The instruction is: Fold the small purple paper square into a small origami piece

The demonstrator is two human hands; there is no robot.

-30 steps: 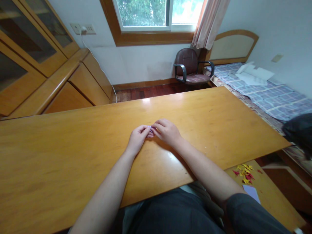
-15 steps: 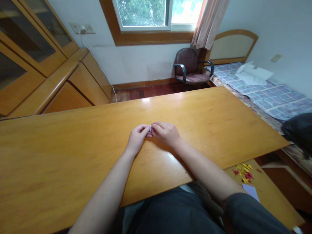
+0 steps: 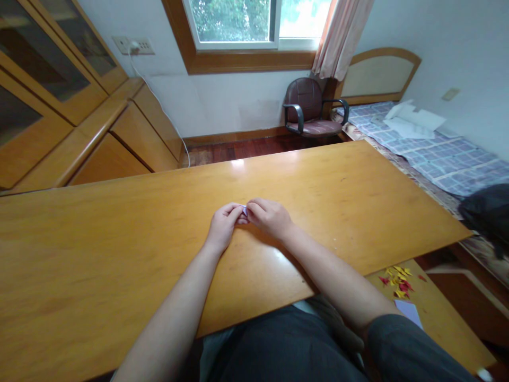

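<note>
A small piece of folded purple paper (image 3: 244, 211) shows between my two hands, just above the wooden table (image 3: 131, 254). My left hand (image 3: 226, 223) pinches its left side between thumb and fingers. From the right, my right hand (image 3: 271, 215) is closed on the other side of it, thumb and forefinger together. The fingers cover most of the paper, so its folded shape cannot be made out.
On a lower surface at the right lie several small yellow and red folded papers (image 3: 400, 281) and a purple sheet stack (image 3: 409, 313). Beyond the table stand a maroon armchair (image 3: 306, 106) and a bed (image 3: 437, 154). Wooden cabinets (image 3: 91, 138) line the left.
</note>
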